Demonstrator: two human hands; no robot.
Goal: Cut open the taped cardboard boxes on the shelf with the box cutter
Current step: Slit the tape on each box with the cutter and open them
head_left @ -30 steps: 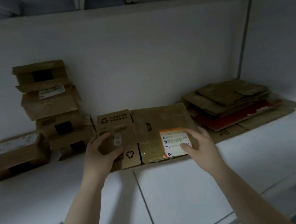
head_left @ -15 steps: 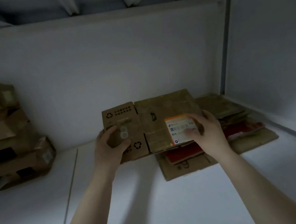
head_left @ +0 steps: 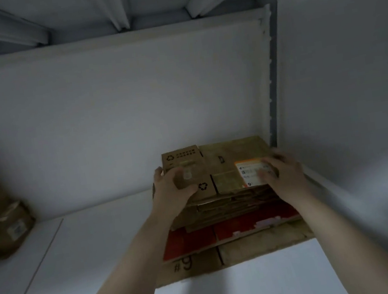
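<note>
Up against the right rear corner of the shelf (head_left: pixel 79 264), holding a flattened box (head_left: pixel 218 165) by both ends, flat atop a pile of flattened cardboard (head_left: pixel 227 207). Runs left to right along its long axis, spanning the gap between the two hands, so equally near to both.

Left hand (head_left: pixel 172 193) gripping the left end, thumb across the top face, fingers (head_left: pixel 158 173) curled behind the edge. Right hand (head_left: pixel 285 178) laid over the orange-edged label (head_left: pixel 246 173) at the right end; too blurred to tell whether hooked round the edge or lying flat.

Looks brown, creased, printed with recycling marks, apparently opened and collapsed. Probably just needs letting go. Then on to the taped boxes (head_left: pixel 11 227), well off to the left, nearer the left hand. No sign of the box cutter.
</note>
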